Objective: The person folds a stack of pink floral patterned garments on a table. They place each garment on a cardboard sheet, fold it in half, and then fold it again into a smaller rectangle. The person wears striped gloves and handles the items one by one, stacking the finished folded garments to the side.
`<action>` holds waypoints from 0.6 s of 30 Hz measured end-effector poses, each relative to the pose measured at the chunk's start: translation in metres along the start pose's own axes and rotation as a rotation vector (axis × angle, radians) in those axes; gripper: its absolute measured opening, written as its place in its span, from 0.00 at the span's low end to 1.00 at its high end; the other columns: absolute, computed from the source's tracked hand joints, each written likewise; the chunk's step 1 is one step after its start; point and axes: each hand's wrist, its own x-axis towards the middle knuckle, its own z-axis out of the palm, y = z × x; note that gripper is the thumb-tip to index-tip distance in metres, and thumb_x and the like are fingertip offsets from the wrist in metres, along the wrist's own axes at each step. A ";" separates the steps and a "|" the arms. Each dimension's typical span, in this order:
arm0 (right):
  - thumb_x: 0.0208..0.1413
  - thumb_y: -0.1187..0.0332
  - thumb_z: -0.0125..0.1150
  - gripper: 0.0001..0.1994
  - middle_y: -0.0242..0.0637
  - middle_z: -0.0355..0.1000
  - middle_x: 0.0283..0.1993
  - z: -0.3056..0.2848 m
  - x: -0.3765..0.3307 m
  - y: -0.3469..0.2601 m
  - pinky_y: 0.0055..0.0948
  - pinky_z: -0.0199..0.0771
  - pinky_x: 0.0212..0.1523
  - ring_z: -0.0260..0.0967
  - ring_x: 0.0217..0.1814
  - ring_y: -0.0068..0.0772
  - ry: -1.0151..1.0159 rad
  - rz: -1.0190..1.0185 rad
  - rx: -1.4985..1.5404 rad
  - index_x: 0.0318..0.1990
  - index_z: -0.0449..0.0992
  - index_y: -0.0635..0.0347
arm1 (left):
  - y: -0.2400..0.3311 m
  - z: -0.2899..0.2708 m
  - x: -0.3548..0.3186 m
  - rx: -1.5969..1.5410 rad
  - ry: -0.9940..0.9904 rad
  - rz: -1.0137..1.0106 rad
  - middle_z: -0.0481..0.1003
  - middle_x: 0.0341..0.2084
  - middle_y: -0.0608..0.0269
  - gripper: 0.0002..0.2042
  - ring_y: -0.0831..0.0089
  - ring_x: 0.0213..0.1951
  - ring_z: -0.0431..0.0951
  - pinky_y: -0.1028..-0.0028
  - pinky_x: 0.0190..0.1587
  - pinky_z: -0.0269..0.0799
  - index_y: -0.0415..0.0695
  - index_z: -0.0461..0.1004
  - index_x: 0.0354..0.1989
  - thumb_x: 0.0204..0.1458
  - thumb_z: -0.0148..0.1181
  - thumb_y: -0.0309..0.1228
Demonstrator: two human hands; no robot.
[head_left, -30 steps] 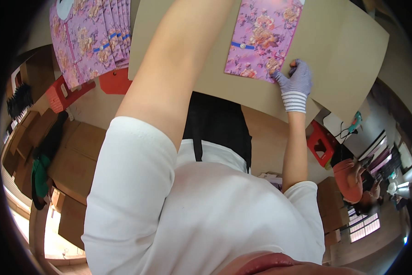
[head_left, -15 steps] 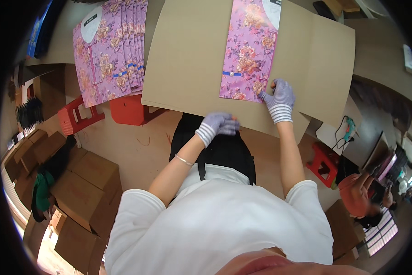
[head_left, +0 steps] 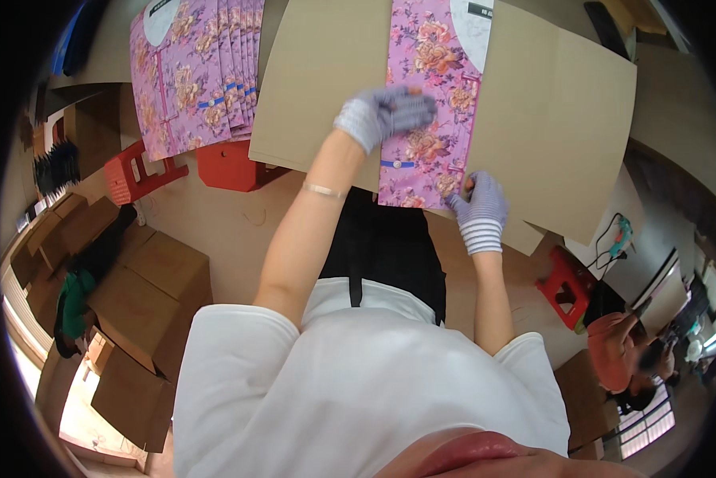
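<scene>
The flowered sheet (head_left: 430, 147) lies on the board (head_left: 553, 119), below the open left hand (head_left: 386, 115). The right hand (head_left: 479, 209) has its thumb at the corner, probably for steadiness; whether it pinches, I cannot tell. Compared with half a second earlier, the left hand is now over the sheet.

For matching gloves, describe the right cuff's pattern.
Right cuff: white and greyish stripes, best in the head view.

The left hand (head_left: 383, 118) is blurred at the fingers (head_left: 416, 112); the picture's top crops the floral panel (head_left: 455, 97).
</scene>
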 end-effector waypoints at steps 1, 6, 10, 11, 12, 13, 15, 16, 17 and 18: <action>0.40 0.60 0.77 0.21 0.35 0.71 0.36 -0.001 0.000 0.000 0.43 0.66 0.46 0.69 0.45 0.43 0.020 -0.012 -0.007 0.38 0.72 0.54 | 0.015 0.008 0.015 -0.044 -0.012 0.015 0.63 0.58 0.25 0.25 0.31 0.59 0.66 0.42 0.60 0.69 0.22 0.56 0.60 0.51 0.36 0.19; 0.40 0.61 0.77 0.20 0.34 0.71 0.35 -0.001 0.001 -0.002 0.43 0.65 0.46 0.69 0.45 0.42 0.021 -0.006 0.016 0.38 0.72 0.53 | 0.102 0.036 0.094 -0.057 -0.077 0.080 0.65 0.58 0.31 0.22 0.33 0.59 0.66 0.39 0.59 0.67 0.26 0.60 0.58 0.54 0.37 0.22; 0.40 0.60 0.77 0.20 0.34 0.72 0.35 -0.007 0.002 -0.005 0.43 0.65 0.46 0.70 0.45 0.41 -0.005 0.051 0.026 0.38 0.72 0.52 | 0.161 0.048 0.147 0.053 -0.203 0.184 0.61 0.63 0.34 0.26 0.39 0.65 0.61 0.41 0.64 0.61 0.27 0.55 0.64 0.56 0.38 0.24; 0.39 0.59 0.76 0.20 0.34 0.72 0.35 -0.006 0.004 -0.006 0.43 0.66 0.47 0.70 0.45 0.41 0.005 0.057 0.032 0.38 0.72 0.51 | 0.173 0.052 0.158 0.040 -0.200 0.242 0.61 0.63 0.34 0.25 0.39 0.65 0.61 0.40 0.64 0.61 0.28 0.55 0.64 0.56 0.38 0.24; 0.39 0.58 0.76 0.20 0.34 0.72 0.35 -0.005 0.005 -0.005 0.43 0.66 0.47 0.70 0.45 0.41 0.006 0.063 0.033 0.37 0.73 0.51 | 0.187 0.052 0.171 0.002 -0.211 0.285 0.61 0.63 0.35 0.25 0.39 0.65 0.61 0.40 0.64 0.61 0.28 0.55 0.64 0.56 0.37 0.23; 0.39 0.58 0.76 0.20 0.34 0.73 0.35 -0.005 0.005 -0.003 0.44 0.66 0.47 0.70 0.45 0.41 0.001 0.068 0.032 0.37 0.73 0.51 | 0.200 0.047 0.184 -0.040 -0.218 0.325 0.61 0.64 0.35 0.25 0.38 0.65 0.61 0.41 0.65 0.60 0.28 0.55 0.64 0.56 0.36 0.23; 0.39 0.57 0.76 0.20 0.34 0.73 0.35 -0.008 0.005 -0.005 0.44 0.67 0.47 0.70 0.45 0.41 -0.022 0.081 0.036 0.36 0.74 0.51 | 0.191 0.034 0.190 -0.009 -0.304 0.550 0.61 0.64 0.38 0.24 0.38 0.65 0.60 0.40 0.65 0.58 0.30 0.58 0.63 0.55 0.38 0.24; 0.38 0.56 0.76 0.20 0.34 0.73 0.35 -0.010 0.007 -0.008 0.44 0.67 0.47 0.71 0.45 0.41 -0.034 0.087 0.037 0.36 0.74 0.51 | 0.183 0.028 0.185 0.035 -0.297 0.714 0.64 0.61 0.39 0.22 0.40 0.64 0.63 0.43 0.65 0.59 0.31 0.61 0.60 0.55 0.38 0.22; 0.38 0.56 0.76 0.20 0.34 0.73 0.35 -0.008 0.007 -0.007 0.44 0.67 0.47 0.71 0.45 0.41 -0.030 0.101 0.047 0.36 0.74 0.51 | 0.147 0.033 0.159 0.166 -0.211 0.882 0.67 0.58 0.41 0.20 0.43 0.62 0.65 0.46 0.65 0.60 0.32 0.64 0.57 0.55 0.39 0.21; 0.38 0.56 0.76 0.20 0.34 0.73 0.35 -0.009 0.006 -0.008 0.44 0.67 0.47 0.71 0.45 0.41 -0.034 0.097 0.056 0.36 0.74 0.50 | 0.108 0.035 0.117 0.346 -0.074 1.083 0.70 0.55 0.42 0.18 0.45 0.60 0.68 0.49 0.65 0.61 0.33 0.67 0.54 0.55 0.39 0.20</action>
